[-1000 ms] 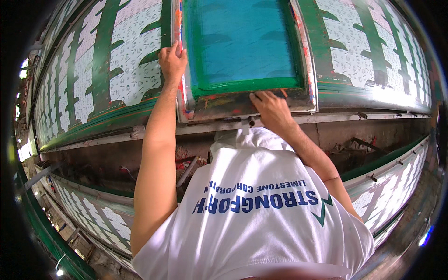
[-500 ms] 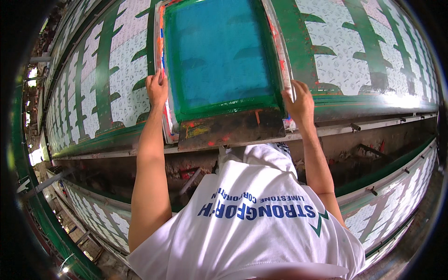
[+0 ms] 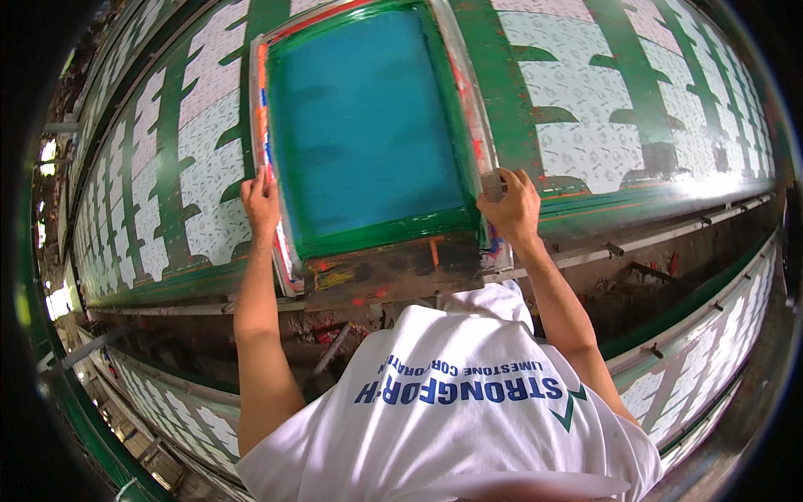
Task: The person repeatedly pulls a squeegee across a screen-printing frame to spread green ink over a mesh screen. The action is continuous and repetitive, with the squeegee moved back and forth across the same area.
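A screen printing frame (image 3: 258, 109) with a blue mesh (image 3: 368, 125) and green borders is in front of me, over the long green table. My left hand (image 3: 261, 203) grips its left side rail, fingers wrapped round the edge. On the opposite rail, my right hand (image 3: 512, 205) is closed with the thumb toward the frame. A dark, paint-stained board (image 3: 389, 272) spans the near end of the frame, close to my white shirt. Red, orange and blue paint smears mark the rails. Whatever lies directly under the mesh shows only as faint dark shapes.
Printed white fabric pieces (image 3: 585, 109) lie in rows on the green table (image 3: 502, 92), on both sides of the frame. A metal rail (image 3: 577, 258) with short pegs runs along its near edge. Behind me stands another table with similar pieces (image 3: 711, 343).
The frame and both hands have shifted toward me and slightly left in the picture. More of the frame's far end shows now. Both hands keep their hold on the side rails.
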### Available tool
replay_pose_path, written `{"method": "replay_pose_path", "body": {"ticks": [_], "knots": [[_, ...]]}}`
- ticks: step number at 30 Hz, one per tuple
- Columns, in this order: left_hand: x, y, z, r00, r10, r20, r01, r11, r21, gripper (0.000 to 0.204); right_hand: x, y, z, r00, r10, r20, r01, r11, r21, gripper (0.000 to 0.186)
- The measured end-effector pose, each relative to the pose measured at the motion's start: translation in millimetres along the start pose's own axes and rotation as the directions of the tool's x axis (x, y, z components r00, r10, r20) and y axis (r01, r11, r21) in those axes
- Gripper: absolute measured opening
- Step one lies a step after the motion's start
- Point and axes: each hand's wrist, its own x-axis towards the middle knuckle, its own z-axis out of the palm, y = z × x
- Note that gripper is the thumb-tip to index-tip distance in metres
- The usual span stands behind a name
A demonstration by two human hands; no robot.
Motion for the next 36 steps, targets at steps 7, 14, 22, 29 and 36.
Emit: {"method": "replay_pose_path", "body": {"ticks": [7,14,22,29,36], "knots": [[35.5,30.1,-15.8,0.995,-0.033,0.094,0.041,0.996,-0.084,0.048,27.9,2.9,-58.6,0.991,-0.097,-0.095,0.098,0.995,0.011,0.053],[62.0,206.2,35.5,0.995,0.104,0.0,-0.104,0.994,-0.013,0.05,86.9,150.0,-155.6,0.992,-0.076,-0.105,0.077,0.997,0.004,0.057],[22.1,425.4,126.3,0.995,0.071,-0.071,-0.076,0.994,-0.079,0.054,125.5,336.7,-263.4,0.998,-0.03,-0.05,0.03,0.999,-0.018,0.056],[-1.6,487.2,145.2,0.991,0.094,-0.096,-0.101,0.992,-0.072,0.054,120.2,398.9,-293.9,0.995,-0.057,-0.079,0.06,0.997,0.041,0.056],[-4.7,505.6,150.0,0.988,0.109,-0.105,-0.112,0.993,-0.024,0.05,124.5,418.1,-304.2,0.997,-0.043,-0.064,0.046,0.998,0.046,0.058]]}}
